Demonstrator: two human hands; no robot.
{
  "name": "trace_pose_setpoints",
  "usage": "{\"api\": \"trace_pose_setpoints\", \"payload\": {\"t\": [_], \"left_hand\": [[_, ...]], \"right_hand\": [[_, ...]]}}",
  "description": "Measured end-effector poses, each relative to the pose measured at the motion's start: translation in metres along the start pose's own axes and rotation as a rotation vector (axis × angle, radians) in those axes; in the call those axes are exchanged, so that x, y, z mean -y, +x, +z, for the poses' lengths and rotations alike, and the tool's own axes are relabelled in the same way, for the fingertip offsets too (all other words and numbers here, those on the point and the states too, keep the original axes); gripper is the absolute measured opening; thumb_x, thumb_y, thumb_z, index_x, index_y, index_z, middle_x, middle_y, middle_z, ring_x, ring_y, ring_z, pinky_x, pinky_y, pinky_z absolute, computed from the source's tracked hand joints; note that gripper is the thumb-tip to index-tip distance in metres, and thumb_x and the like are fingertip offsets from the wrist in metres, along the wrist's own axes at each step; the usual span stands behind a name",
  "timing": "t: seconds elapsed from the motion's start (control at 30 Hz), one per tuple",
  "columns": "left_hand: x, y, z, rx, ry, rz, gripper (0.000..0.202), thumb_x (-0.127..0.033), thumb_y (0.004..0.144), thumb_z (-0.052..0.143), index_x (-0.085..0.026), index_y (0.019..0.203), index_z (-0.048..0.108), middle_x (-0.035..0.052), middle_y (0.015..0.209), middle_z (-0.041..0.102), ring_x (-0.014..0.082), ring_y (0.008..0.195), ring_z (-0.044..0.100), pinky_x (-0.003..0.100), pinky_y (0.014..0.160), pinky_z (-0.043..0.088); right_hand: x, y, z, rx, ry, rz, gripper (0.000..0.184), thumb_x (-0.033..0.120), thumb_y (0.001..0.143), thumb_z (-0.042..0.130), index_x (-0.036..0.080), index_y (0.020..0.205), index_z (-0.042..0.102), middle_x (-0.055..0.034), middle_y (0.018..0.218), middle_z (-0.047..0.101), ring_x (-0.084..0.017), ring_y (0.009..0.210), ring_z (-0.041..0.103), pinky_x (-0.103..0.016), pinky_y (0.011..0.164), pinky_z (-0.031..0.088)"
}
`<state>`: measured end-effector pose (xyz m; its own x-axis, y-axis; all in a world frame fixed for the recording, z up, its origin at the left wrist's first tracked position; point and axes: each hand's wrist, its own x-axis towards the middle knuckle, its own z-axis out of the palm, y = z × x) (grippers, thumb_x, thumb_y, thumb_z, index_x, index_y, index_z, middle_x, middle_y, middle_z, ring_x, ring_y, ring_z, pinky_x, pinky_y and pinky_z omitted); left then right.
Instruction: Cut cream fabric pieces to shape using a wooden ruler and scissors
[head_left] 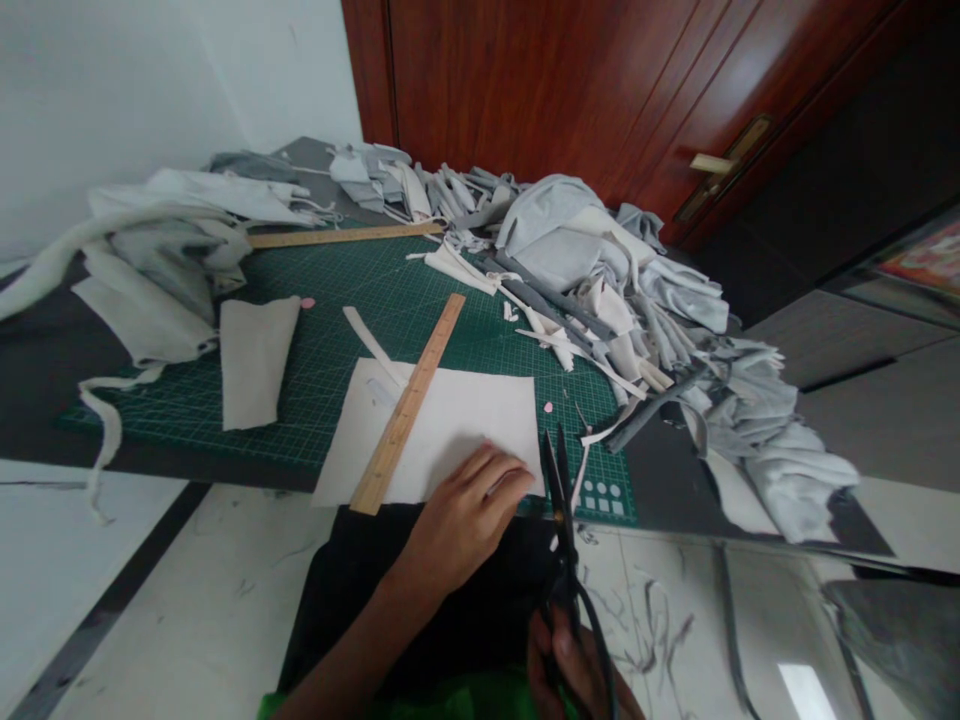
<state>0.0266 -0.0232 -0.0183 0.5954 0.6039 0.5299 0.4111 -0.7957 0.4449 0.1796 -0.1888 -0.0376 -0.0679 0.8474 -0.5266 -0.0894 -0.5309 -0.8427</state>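
Observation:
A white rectangle of cloth (480, 415) lies on the green cutting mat (330, 290), its near edge along the table's front. My left hand (469, 505) is on its near right corner, fingers bent and together against the cloth; the thumb is hidden. In my right hand (570, 660) are black scissors (559, 500), gripped by the handles, blades slightly apart and pointing away from me beside the cloth's right edge. A wooden ruler (409, 410) lies slantwise across the cloth. One narrow white strip (367, 335) reaches the cloth's far left part.
Grey and white fabric scraps (577, 240) are heaped along the back and right. More cloth (165, 260) lies at left, near a pale cut piece (259, 360). A second ruler (345, 235) lies farther back. Thread scraps litter the floor (637, 600). Behind stands a wooden door (525, 80).

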Motion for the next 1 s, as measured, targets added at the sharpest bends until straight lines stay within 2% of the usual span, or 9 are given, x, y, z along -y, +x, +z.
{"api": "trace_pose_setpoints", "payload": {"t": [0.13,0.23,0.33,0.37,0.5,0.63,0.7,0.83,1.0], "left_hand": [[0.003,-0.009,-0.022,0.045,0.144,-0.106,0.034,-0.030,0.101,0.057,-0.019,0.133,0.059,0.0104,0.136,0.065,0.0285,0.133,0.056,0.056,0.122,0.039],[0.010,-0.020,-0.040,0.060,0.269,-0.144,0.040,-0.035,0.102,0.055,-0.018,0.138,0.057,0.0118,0.144,0.061,0.0311,0.138,0.051,0.058,0.123,0.036],[0.017,-0.028,-0.053,0.064,0.376,-0.201,0.039,-0.031,0.103,0.049,-0.018,0.138,0.059,0.0120,0.149,0.057,0.0311,0.144,0.046,0.058,0.124,0.033],[0.020,-0.029,-0.056,0.064,0.403,-0.224,0.038,-0.029,0.104,0.047,-0.018,0.138,0.059,0.0118,0.149,0.057,0.0307,0.145,0.045,0.058,0.125,0.033],[0.030,-0.034,-0.063,0.042,0.463,-0.287,0.039,-0.026,0.104,0.044,-0.020,0.139,0.060,0.0119,0.150,0.057,0.0306,0.146,0.046,0.058,0.123,0.035],[0.045,-0.037,-0.064,0.012,0.481,-0.280,0.041,-0.027,0.104,0.045,-0.021,0.143,0.057,0.0132,0.155,0.052,0.0320,0.146,0.046,0.059,0.121,0.038],[0.051,-0.038,-0.064,0.005,0.484,-0.273,0.042,-0.028,0.104,0.045,-0.021,0.144,0.055,0.0136,0.155,0.052,0.0320,0.147,0.045,0.058,0.121,0.039],[0.061,-0.035,-0.069,0.020,0.483,-0.255,0.041,-0.028,0.105,0.042,-0.020,0.143,0.055,0.0145,0.153,0.053,0.0317,0.146,0.045,0.058,0.120,0.039],[0.079,-0.015,-0.086,0.038,0.414,-0.225,0.036,-0.025,0.104,0.043,-0.017,0.135,0.058,0.0143,0.144,0.057,0.0292,0.139,0.048,0.053,0.119,0.040]], "right_hand": [[0.001,0.019,0.000,0.093,0.098,-0.038,0.066,0.088,0.079,0.058,0.022,0.075,0.049,0.0055,0.052,0.043,-0.007,0.043,0.028,-0.024,0.043,0.020],[0.000,0.033,0.005,0.098,0.224,-0.190,0.061,0.083,0.078,0.063,0.025,0.081,0.045,0.0070,0.052,0.043,-0.008,0.042,0.024,-0.024,0.042,0.018],[0.009,0.044,0.009,0.110,0.306,-0.364,0.055,0.077,0.082,0.063,0.025,0.083,0.043,0.0074,0.052,0.044,-0.009,0.041,0.024,-0.025,0.042,0.017],[0.015,0.047,0.011,0.118,0.320,-0.430,0.054,0.076,0.083,0.062,0.025,0.082,0.042,0.0074,0.051,0.043,-0.010,0.041,0.025,-0.026,0.043,0.018],[0.053,0.063,0.019,0.016,0.325,-0.611,0.050,0.069,0.084,0.065,0.025,0.080,0.042,0.0060,0.055,0.045,-0.013,0.050,0.034,-0.028,0.053,0.029],[0.088,0.089,0.040,0.090,0.292,-0.726,0.054,0.074,0.082,0.065,0.027,0.080,0.037,0.0052,0.058,0.048,-0.017,0.055,0.049,-0.031,0.058,0.040],[0.099,0.101,0.054,0.142,0.256,-0.718,0.050,0.071,0.085,0.063,0.027,0.085,0.040,0.0036,0.064,0.055,-0.019,0.061,0.056,-0.033,0.065,0.045],[0.111,0.113,0.072,0.099,0.089,-0.696,0.039,0.063,0.097,0.053,0.024,0.092,0.049,-0.0001,0.073,0.063,-0.021,0.078,0.062,-0.036,0.084,0.046],[0.118,0.118,0.063,-0.090,-0.059,-0.682,0.049,0.064,0.100,0.044,0.021,0.079,0.056,-0.0029,0.073,0.065,-0.020,0.080,0.059,-0.034,0.081,0.042]]}}
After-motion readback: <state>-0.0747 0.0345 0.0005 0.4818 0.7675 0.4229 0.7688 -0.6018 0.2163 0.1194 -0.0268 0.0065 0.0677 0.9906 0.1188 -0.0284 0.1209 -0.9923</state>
